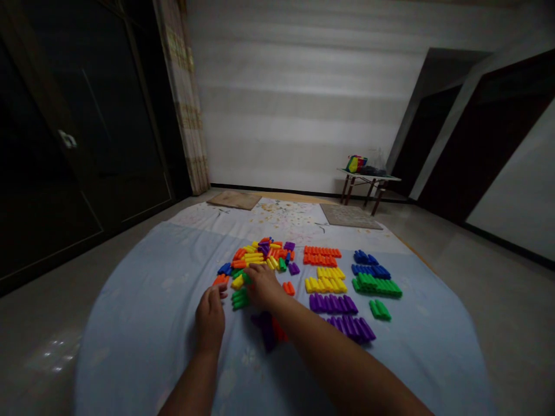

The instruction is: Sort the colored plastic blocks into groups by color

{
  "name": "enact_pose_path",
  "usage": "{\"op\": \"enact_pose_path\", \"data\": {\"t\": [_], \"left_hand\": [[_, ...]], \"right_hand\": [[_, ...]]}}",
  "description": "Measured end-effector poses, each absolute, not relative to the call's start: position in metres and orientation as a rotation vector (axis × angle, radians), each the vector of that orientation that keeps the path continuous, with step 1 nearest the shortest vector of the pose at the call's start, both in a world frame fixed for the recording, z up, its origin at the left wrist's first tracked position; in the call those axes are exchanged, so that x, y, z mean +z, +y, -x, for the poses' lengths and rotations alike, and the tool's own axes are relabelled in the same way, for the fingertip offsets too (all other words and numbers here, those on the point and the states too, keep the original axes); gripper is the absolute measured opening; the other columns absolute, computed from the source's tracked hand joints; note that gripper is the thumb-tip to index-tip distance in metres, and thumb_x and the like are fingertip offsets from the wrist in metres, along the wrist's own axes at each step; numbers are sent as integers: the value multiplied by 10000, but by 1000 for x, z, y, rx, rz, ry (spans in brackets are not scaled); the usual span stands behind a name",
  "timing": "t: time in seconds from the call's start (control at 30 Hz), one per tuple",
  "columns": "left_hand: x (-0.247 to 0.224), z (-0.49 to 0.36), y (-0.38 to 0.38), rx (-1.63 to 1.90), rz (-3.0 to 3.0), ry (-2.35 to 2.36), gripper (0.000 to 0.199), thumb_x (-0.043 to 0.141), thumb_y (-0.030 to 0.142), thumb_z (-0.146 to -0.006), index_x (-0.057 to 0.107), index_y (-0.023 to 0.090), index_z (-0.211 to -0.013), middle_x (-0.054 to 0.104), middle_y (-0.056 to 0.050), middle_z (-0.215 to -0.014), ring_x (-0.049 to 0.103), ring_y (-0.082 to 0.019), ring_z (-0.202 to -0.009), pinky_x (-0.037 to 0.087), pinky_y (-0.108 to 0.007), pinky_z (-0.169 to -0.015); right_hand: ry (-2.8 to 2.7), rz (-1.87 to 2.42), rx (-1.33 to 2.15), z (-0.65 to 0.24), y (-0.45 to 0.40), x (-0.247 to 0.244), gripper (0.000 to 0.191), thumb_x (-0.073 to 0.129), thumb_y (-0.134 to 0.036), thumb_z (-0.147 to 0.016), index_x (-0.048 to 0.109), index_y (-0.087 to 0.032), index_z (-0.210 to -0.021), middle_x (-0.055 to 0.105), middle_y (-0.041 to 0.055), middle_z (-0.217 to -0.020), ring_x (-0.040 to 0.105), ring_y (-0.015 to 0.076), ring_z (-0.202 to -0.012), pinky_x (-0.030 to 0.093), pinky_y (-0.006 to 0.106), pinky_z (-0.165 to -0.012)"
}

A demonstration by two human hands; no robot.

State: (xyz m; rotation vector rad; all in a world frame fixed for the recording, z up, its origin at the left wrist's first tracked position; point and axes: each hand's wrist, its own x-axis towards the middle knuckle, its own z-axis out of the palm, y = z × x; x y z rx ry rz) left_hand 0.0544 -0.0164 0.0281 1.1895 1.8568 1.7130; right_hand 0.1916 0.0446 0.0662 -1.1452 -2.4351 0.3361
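Observation:
Several finger-shaped plastic toy pieces lie on the cloth. My right hand [263, 287] reaches into the near side of a mixed-colour pile [255, 258]. Its fingers curl down onto a green piece [246, 278], beside a yellow piece [237, 282]; the thumb side is partly hidden. Left of it, my left hand [210, 315] rests by the cloth with loosely bent, parted fingers, just below some orange pieces [221, 279], and I see nothing in it. Green pieces [240, 299] lie between the two hands. Purple pieces [265, 328] sit under my right forearm, partly covered.
To the right lie single-colour rows: orange [321, 255], yellow [326, 285], purple [333, 303], blue [370, 271] and green [378, 285]. Two flat boards [235, 200] [350, 215] lie at the table's far edge. A small side table [392, 178] holding bags stands by the wall.

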Motion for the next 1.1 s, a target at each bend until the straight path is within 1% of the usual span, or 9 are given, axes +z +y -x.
{"op": "enact_pose_path", "data": {"t": [0.13, 0.27, 0.5, 0.6, 0.7, 0.83, 0.9, 1.0, 1.1], "left_hand": [[29, -55, -17, 1717, -1178, 1859, 383, 314, 425, -767, 600, 180, -840, 642, -62, -881, 596, -184, -752, 482, -331, -689], [28, -55, -16, 1722, -1169, 1858, 369, 318, 425, -773, 592, 182, -820, 641, -58, -846, 597, -186, -742, 480, -329, -672], [26, -54, -16, 1742, -1157, 1844, 357, 326, 428, -780, 589, 188, -813, 644, -48, -832, 598, -177, -732, 475, -309, -659], [25, -54, -15, 1742, -1150, 1839, 364, 326, 430, -786, 594, 187, -826, 643, -50, -840, 600, -180, -751, 472, -307, -662], [24, -55, -14, 1738, -1135, 1838, 378, 322, 437, -792, 599, 186, -851, 640, -51, -849, 597, -185, -778, 469, -312, -686], [26, -57, -14, 1721, -1120, 1838, 384, 313, 433, -790, 596, 182, -858, 630, -58, -850, 590, -189, -789, 464, -321, -706], [26, -57, -15, 1714, -1130, 1833, 380, 307, 428, -790, 590, 184, -858, 623, -55, -836, 588, -189, -791, 465, -323, -719], [26, -55, -15, 1712, -1159, 1831, 368, 303, 419, -789, 584, 189, -852, 617, -49, -827, 585, -187, -791, 468, -323, -732], [26, -55, -14, 1713, -1180, 1849, 355, 298, 410, -783, 577, 194, -821, 615, -46, -817, 585, -187, -775, 474, -321, -718]], "right_hand": [[-2456, 1207, 379, -185, 56, 61, 395, 533, -247, -756, 564, -164, -1141, 559, 128, -1185, 486, 265, -1089, 377, 427, -905], [-2476, 1161, 440, -184, 57, 56, 277, 557, -217, -740, 632, -176, -1003, 622, 98, -1048, 530, 237, -1012, 408, 377, -862], [-2420, 992, 483, -202, 53, 62, 418, 576, -144, -703, 589, -211, -1115, 606, 60, -1122, 491, 219, -1078, 368, 359, -910], [-2382, 920, 504, -214, 48, 66, 439, 589, -143, -700, 582, -233, -1131, 624, 32, -1074, 488, 213, -1058, 356, 361, -909], [-2458, 855, 516, -225, 41, 67, 434, 569, -128, -709, 579, -221, -1133, 638, 36, -1000, 498, 208, -1015, 361, 345, -885], [-2603, 801, 525, -233, 33, 65, 446, 549, -77, -679, 594, -221, -1099, 620, 56, -1037, 494, 210, -1027, 372, 321, -865], [-2598, 828, 539, -233, 30, 65, 469, 582, -119, -672, 574, -225, -1130, 592, 65, -1087, 492, 213, -1040, 380, 319, -864], [-2485, 974, 494, -231, 25, 66, 512, 628, -278, -697, 526, -221, -1196, 534, 89, -1167, 468, 227, -1081, 371, 347, -895], [-2388, 1202, 372, -226, 18, 67, 550, 636, -422, -695, 525, -202, -1187, 520, 116, -1158, 446, 263, -1089, 362, 406, -900]]}}
